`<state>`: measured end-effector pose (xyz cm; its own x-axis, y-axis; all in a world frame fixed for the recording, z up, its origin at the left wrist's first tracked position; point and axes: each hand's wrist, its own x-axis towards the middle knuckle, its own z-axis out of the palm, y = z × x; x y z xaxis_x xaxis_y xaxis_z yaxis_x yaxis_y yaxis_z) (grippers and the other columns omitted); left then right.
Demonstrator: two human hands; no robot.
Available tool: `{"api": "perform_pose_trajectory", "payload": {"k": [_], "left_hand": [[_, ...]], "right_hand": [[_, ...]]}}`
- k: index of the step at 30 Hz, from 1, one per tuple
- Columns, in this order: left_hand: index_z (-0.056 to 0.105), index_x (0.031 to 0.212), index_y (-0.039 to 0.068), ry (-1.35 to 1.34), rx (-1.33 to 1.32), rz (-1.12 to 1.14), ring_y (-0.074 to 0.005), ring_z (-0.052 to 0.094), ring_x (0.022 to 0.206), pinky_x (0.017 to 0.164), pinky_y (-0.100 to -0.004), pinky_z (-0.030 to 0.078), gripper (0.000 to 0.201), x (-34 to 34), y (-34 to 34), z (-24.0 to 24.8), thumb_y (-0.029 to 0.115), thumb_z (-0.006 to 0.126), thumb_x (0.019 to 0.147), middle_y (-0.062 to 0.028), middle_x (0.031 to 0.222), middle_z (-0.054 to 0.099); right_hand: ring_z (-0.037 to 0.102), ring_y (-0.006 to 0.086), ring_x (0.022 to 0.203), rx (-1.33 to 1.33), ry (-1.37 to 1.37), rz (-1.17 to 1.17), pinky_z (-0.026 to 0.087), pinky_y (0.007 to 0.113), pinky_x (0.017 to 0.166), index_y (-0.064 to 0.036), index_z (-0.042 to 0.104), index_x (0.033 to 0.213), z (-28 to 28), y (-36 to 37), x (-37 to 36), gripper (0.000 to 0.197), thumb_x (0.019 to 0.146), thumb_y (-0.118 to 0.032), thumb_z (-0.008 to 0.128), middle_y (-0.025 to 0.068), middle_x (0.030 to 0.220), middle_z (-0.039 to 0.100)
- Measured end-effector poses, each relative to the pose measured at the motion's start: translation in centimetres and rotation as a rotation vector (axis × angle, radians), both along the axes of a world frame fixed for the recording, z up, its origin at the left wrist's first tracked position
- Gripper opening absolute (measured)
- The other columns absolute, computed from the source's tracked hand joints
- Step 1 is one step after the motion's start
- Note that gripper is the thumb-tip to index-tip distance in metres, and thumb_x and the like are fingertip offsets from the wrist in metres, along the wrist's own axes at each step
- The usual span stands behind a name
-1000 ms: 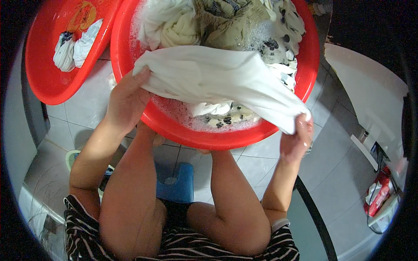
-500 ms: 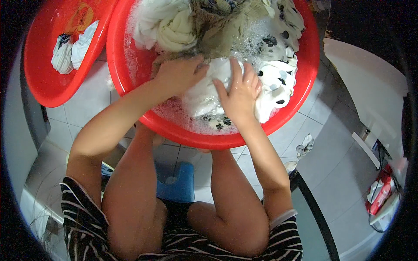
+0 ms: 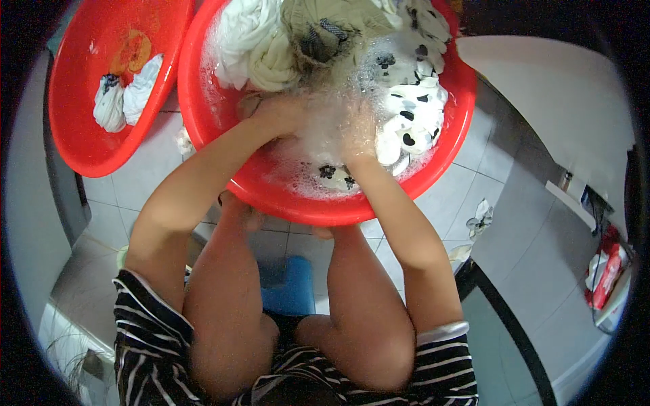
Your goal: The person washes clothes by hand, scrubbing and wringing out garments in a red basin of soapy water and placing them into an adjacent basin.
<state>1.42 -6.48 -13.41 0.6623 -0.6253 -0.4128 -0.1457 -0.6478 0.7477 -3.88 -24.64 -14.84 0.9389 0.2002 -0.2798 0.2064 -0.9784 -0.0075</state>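
A large red basin [image 3: 195,101] of sudsy water holds soaking clothes. My left hand [image 3: 283,114] reaches into the water at the middle, its fingers hidden under the surface. Facing it, my right hand [image 3: 359,135] is in the water too, its fingers smeared by motion and foam. Cloudy water fills the space between them and hides any cloth there. A white garment with black patches [image 3: 414,111] lies right beside my right hand. Beyond the hands is a khaki cloth [image 3: 365,19], with white cloth [image 3: 242,34] and a cream bundle [image 3: 273,66] left of it.
A second red basin [image 3: 78,101] at the left holds two wet white cloth bundles [image 3: 110,105] and something orange. A blue stool [image 3: 296,284] stands between my legs. Crumpled scraps [image 3: 479,218] lie on the tiled floor [image 3: 494,152], with a white panel at the right.
Both hands have pushed down into the water. The white cloth that showed between them is now hidden by churned, splashing water. The view has shifted a little.
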Motion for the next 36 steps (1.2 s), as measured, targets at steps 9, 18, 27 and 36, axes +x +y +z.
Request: {"api": "perform_pose_trajectory", "payload": {"k": [9,18,27,36], "left_hand": [[0.054,0.103,0.001,-0.151,0.420,0.091,-0.0344,0.059,0.097,0.078,-0.0441,0.047,0.047,-3.0,8.9,12.9,0.039,0.063,0.077,-0.0184,0.100,0.063],[0.056,0.117,-0.001,0.298,-0.374,0.620,-0.0175,0.058,0.102,0.091,-0.0316,0.043,0.037,-3.8,11.1,26.4,0.024,0.057,0.090,-0.0090,0.111,0.062],[0.057,0.109,0.003,0.170,-0.678,0.661,-0.0125,0.062,0.085,0.082,-0.0294,0.047,0.035,-4.5,8.9,45.1,0.029,0.063,0.085,-0.0045,0.096,0.064],[0.055,0.116,0.006,-0.072,-0.810,0.648,-0.0164,0.060,0.093,0.088,-0.0373,0.049,0.041,-6.4,9.5,56.4,0.027,0.065,0.082,-0.0051,0.106,0.062]], "right_hand": [[0.065,0.0295,0.082,0.038,0.239,-0.138,0.051,0.043,0.071,-0.0125,0.062,0.109,15.5,-0.8,0.3,0.034,0.076,-0.022,0.059,0.0139,0.086,0.066],[0.058,0.0129,0.087,1.437,0.328,-0.673,0.044,0.026,0.081,-0.0009,0.058,0.112,29.8,-1.0,0.0,0.028,0.086,-0.007,0.053,0.0055,0.098,0.064],[0.061,0.0175,0.086,1.941,0.151,-0.494,0.052,0.032,0.077,-0.0041,0.051,0.110,47.8,-1.0,-1.3,0.021,0.091,-0.012,0.047,0.0072,0.097,0.062],[0.059,0.0166,0.100,1.974,0.033,-0.108,0.047,0.032,0.090,-0.0066,0.057,0.114,59.4,-0.7,-3.9,0.033,0.083,-0.018,0.058,0.0044,0.107,0.062]]}}
